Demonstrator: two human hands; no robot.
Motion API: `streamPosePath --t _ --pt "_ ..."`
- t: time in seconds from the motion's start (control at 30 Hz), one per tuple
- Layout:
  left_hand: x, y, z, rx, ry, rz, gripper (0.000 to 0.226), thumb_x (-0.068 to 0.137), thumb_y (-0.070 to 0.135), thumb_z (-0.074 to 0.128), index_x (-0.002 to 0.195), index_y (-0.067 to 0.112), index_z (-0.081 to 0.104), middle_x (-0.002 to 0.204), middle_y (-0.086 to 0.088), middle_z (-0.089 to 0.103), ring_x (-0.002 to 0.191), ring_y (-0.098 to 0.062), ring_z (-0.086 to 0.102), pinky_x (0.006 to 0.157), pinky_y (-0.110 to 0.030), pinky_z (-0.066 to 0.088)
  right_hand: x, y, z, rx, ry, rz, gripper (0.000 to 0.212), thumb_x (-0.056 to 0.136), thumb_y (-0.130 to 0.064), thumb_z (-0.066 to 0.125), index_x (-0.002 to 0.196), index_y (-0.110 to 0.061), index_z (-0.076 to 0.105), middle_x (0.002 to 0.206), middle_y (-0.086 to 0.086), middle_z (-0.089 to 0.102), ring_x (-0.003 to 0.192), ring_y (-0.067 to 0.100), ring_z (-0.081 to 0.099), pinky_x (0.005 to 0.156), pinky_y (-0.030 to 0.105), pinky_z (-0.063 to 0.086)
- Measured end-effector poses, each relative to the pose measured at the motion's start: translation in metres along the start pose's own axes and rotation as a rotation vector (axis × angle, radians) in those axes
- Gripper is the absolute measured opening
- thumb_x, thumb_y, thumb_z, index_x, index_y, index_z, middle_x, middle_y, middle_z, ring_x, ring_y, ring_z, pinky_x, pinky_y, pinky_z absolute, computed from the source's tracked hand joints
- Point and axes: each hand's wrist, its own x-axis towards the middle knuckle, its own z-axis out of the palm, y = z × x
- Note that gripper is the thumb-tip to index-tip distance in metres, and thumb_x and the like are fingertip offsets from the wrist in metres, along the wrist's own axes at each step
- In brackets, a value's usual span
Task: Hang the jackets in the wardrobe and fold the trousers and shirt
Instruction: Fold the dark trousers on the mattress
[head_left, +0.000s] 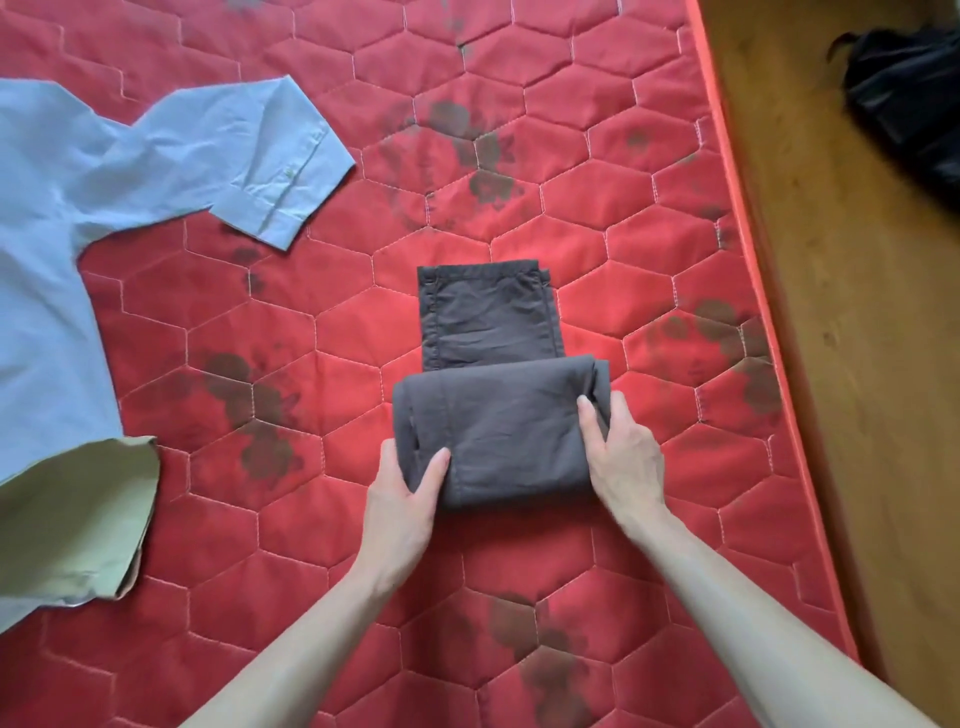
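Observation:
Dark grey trousers (498, 415) lie on the red quilted mattress (332, 332), folded into a thick bundle with the leg ends still lying flat beyond it. My left hand (402, 499) grips the bundle's near left corner, thumb on top. My right hand (621, 457) grips its right edge, thumb on the cloth and fingers round the side. A light blue shirt (104, 171) lies spread out at the left, one sleeve stretched toward the middle. A khaki garment (67, 525) lies over the shirt's lower part at the left edge.
The mattress's orange edge (748, 249) runs down the right side. Beyond it is a wooden floor (852, 312) with a black bag (914, 109) at the top right. Dark stains mark the mattress.

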Motion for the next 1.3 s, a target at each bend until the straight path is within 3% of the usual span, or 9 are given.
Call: streamPosePath --t 0.2,0.3,0.4,0.5,0.73,0.9,1.03,1.17,1.3 --pt "0.000 0.005 0.006 0.324 0.123 0.058 0.046 0.096 0.047 0.067 0.129 0.022 0.045 0.123 -0.004 0.068 0.115 -0.033 0.064 0.093 -0.047 0.050 -0.006 0.010 0.007 -0.160 0.211 -0.245 0.054 0.104 -0.036 0.054 0.149 -0.008 0.045 0.133 0.017 0.054 0.115 0.039 0.058 0.088 0.051 0.052" --pt "0.000 -0.002 0.001 0.656 0.281 0.511 0.067 0.097 0.029 0.068 0.155 0.009 0.040 0.151 -0.015 0.045 0.138 -0.034 0.047 0.113 -0.049 0.041 -0.003 0.032 -0.005 -0.276 0.286 -0.644 0.060 0.101 -0.023 0.059 0.157 -0.010 0.042 0.158 0.019 0.036 0.144 0.035 0.044 0.111 0.049 0.045" --pt "0.007 -0.014 -0.006 0.892 0.064 0.897 0.068 0.096 0.025 0.060 0.160 0.012 0.039 0.167 -0.017 0.029 0.156 -0.035 0.026 0.124 -0.055 0.028 -0.008 0.051 -0.014 -0.374 0.081 -0.878 0.067 0.103 -0.041 0.054 0.162 -0.016 0.034 0.170 0.012 0.023 0.157 0.028 0.026 0.121 0.052 0.034" --pt "0.003 -0.024 -0.002 1.002 -0.168 0.875 0.093 0.082 0.033 0.063 0.164 0.013 0.025 0.172 -0.019 0.010 0.160 -0.035 0.008 0.126 -0.055 0.023 -0.015 0.056 -0.011 -0.364 -0.171 -0.829 0.098 0.090 -0.066 0.061 0.164 -0.012 0.024 0.173 0.007 0.012 0.160 0.025 0.013 0.125 0.049 0.028" --pt "0.000 -0.024 0.022 1.174 -0.071 0.783 0.092 0.074 0.009 0.058 0.162 0.007 0.030 0.170 -0.028 0.009 0.157 -0.049 0.012 0.119 -0.062 0.032 -0.019 0.043 -0.008 -0.345 -0.220 -0.747 0.109 0.072 -0.042 0.066 0.164 -0.008 0.019 0.174 0.010 0.006 0.161 0.026 0.005 0.128 0.043 0.023" --pt "0.001 -0.010 0.012 1.051 -0.088 0.826 0.094 0.064 0.019 0.089 0.149 0.005 0.051 0.158 -0.027 0.042 0.145 -0.048 0.042 0.115 -0.057 0.042 -0.009 0.041 -0.022 -0.248 -0.175 -0.794 0.091 0.070 -0.038 0.072 0.153 -0.012 0.048 0.164 0.006 0.040 0.147 0.026 0.043 0.119 0.042 0.036" --pt "-0.001 0.008 -0.015 0.819 -0.122 0.882 0.080 0.063 0.019 0.088 0.136 0.008 0.058 0.138 -0.013 0.066 0.126 -0.033 0.065 0.110 -0.035 0.039 -0.009 0.026 -0.049 -0.147 -0.142 -0.768 0.063 0.073 -0.042 0.066 0.131 -0.019 0.068 0.136 -0.002 0.069 0.118 0.022 0.068 0.104 0.032 0.044" --pt "-0.013 0.033 -0.044 0.398 -0.132 0.689 0.062 0.082 0.017 0.079 0.138 0.027 0.054 0.118 0.014 0.073 0.101 -0.009 0.073 0.085 -0.018 0.053 -0.021 0.012 -0.078 0.027 -0.136 -0.677 0.049 0.080 -0.044 0.065 0.125 -0.027 0.071 0.118 -0.011 0.076 0.103 0.013 0.074 0.086 0.034 0.057" --pt "-0.018 0.050 -0.053 0.009 0.044 0.461 0.071 0.077 0.014 0.092 0.136 0.029 0.055 0.102 0.006 0.074 0.093 -0.015 0.073 0.084 -0.022 0.054 -0.017 -0.007 -0.096 0.123 -0.088 -0.646 0.044 0.083 -0.052 0.073 0.122 -0.032 0.073 0.106 -0.016 0.077 0.091 0.007 0.074 0.077 0.036 0.060"
